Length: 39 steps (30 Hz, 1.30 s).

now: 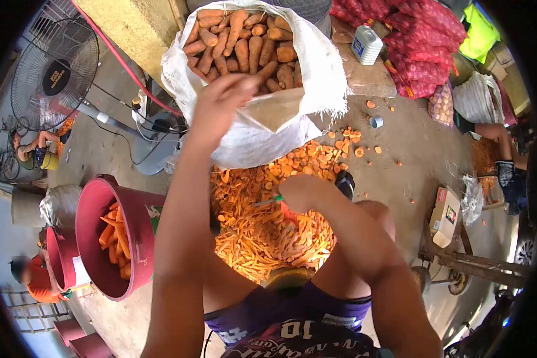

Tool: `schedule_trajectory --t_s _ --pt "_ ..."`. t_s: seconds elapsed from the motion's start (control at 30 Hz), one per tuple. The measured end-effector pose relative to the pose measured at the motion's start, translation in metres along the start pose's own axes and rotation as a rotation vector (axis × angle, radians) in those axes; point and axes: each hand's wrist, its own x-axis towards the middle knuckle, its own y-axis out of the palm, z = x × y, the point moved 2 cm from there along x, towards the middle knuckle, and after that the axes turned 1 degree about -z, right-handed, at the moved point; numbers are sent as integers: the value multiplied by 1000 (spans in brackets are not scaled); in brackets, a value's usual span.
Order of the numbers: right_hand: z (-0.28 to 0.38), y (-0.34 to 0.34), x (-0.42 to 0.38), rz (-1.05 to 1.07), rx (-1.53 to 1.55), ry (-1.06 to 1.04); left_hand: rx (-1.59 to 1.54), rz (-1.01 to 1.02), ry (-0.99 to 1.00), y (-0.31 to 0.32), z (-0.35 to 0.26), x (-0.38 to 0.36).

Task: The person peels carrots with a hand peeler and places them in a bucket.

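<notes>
A white woven sack (328, 77) stands with its mouth rolled open, full of unpeeled carrots (243, 55). My left hand (225, 95) reaches over the sack's near rim, slightly blurred, its fingers closed around one end of a carrot (268, 70) lying at the top of the pile. Lower down, between my knees, my right hand (304, 194) is wrapped around a green-handled knife (265, 203), whose thin blade points left. Beneath it spreads a heap of orange carrot peels (244, 238), with cut carrot ends (307, 160) scattered by the sack's base.
On my left, a red tub (143, 256) contains peeled carrots (116, 238). A standing fan (55, 77) with trailing cables is beyond it. Red mesh sacks (420, 51) and a white jug (366, 45) stand at the back right. Other people (36, 268) sit at the sides.
</notes>
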Motion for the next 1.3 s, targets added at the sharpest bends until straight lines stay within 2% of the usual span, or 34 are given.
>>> schedule_trajectory --t_s 0.07,0.1,0.13,0.17,0.23,0.27,0.3,0.37,0.4,0.43,0.5,0.73,0.87,0.9,0.97,1.0,1.03,1.07,1.1,1.17,1.3 --pt "-3 -1 7 -80 77 11 383 54 46 37 16 52" --pt "-6 0 11 -136 85 19 550 104 -27 54 27 77" --pt "-10 -1 15 -191 93 27 714 125 21 71 44 102" --pt "-15 -4 19 -192 93 28 795 139 -65 87 65 122" --pt "-22 -7 24 -149 60 -25 781 285 -92 123 109 158" --pt "-23 -13 22 -151 63 -16 699 249 -64 132 144 174" --pt "-21 -22 18 -165 93 0 698 256 -59 136 139 175" --pt "-24 -29 16 -180 128 15 952 398 104 135 118 165" --pt "-24 -31 17 -148 120 10 555 386 29 133 147 178" --pt "-23 -33 17 -114 110 2 560 383 27 133 149 181" --pt "-16 -39 7 -153 131 -12 468 358 -186 132 152 183" --pt "-16 -16 -1 -232 172 -49 666 215 -413 121 130 186" --pt "-29 -12 -14 -218 167 12 755 142 -506 110 107 183" --pt "-34 -10 -13 -235 155 2 670 53 -526 106 104 179" --pt "-37 -8 -10 -251 147 -22 338 53 -602 94 65 151" --pt "-38 -9 -10 -249 156 -11 211 80 -625 81 72 152" --pt "-39 -10 -10 -247 164 2 83 108 -644 73 65 148" --pt "-38 -8 -12 -250 167 0 197 10 -597 63 59 142" --pt "-37 -9 -15 -287 192 -15 165 76 -646 44 62 142" --pt "-35 -11 -21 -332 221 -31 147 13 -591 22 46 122" --pt "-32 -16 -22 -262 222 17 81 -58 -490 -38 27 96"
